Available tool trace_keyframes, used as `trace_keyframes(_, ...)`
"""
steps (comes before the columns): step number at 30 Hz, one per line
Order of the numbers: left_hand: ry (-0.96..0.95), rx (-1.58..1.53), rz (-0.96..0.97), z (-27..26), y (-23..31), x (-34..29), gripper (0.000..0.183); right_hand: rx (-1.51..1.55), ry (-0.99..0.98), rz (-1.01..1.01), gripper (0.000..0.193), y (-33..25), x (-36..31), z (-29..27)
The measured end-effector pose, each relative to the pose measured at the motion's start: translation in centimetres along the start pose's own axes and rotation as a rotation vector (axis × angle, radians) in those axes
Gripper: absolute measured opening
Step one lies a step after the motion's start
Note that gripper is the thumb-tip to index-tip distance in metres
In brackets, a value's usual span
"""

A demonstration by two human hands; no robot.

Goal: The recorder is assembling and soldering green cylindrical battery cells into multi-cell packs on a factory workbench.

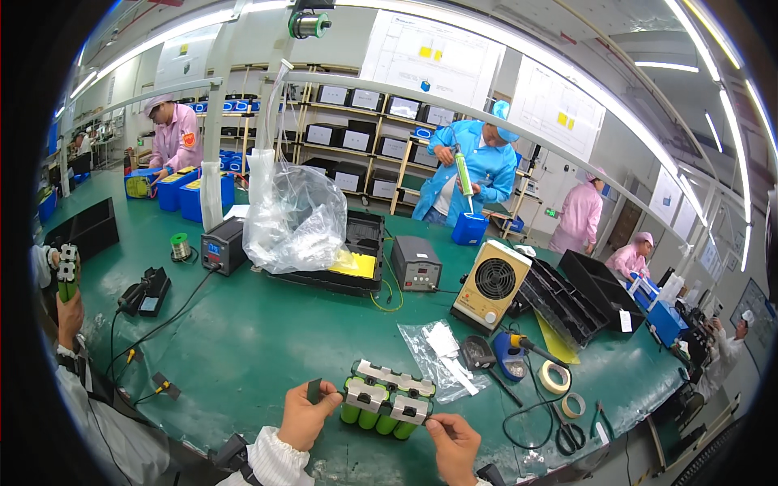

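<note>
In front of me on the green bench stands a battery pack of several green cylindrical cells with metal strips across the top. My left hand is at its left end. Thumb and fingers there pinch a small dark grey piece of sheet, which sticks up beside the pack. At the opposite end, the curled fingers of my right hand grip the pack's near right corner. The pack's underside is hidden.
Beyond the pack lie a plastic bag, a soldering iron stand, tape rolls and black-handled scissors. Further back are a fan unit and a grey control box. At left a co-worker's hand holds another pack.
</note>
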State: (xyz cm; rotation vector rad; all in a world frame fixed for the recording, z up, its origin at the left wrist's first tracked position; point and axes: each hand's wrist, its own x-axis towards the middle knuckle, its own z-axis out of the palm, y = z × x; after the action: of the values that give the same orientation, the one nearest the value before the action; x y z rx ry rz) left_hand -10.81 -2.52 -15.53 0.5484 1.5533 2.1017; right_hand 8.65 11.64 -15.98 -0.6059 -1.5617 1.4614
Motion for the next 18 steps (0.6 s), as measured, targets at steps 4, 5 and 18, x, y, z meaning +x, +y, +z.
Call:
trace_keyframes(4, 0.009, 0.014, -0.029, 0.07, -0.01, 0.12, 0.008, -0.020, 0.008, -0.026, 0.008, 0.08, 0.12, 0.03)
trace_keyframes(5, 0.006, 0.015, -0.029, 0.08, -0.09, 0.18, 0.007, -0.020, 0.008, -0.025, 0.008, 0.01, 0.06, 0.04)
trace_keyframes(18, -0.057, -0.111, -0.032, 0.21, -0.37, 0.45, 0.006, -0.038, 0.051, -0.065, 0.006, -0.06, -0.18, 0.51)
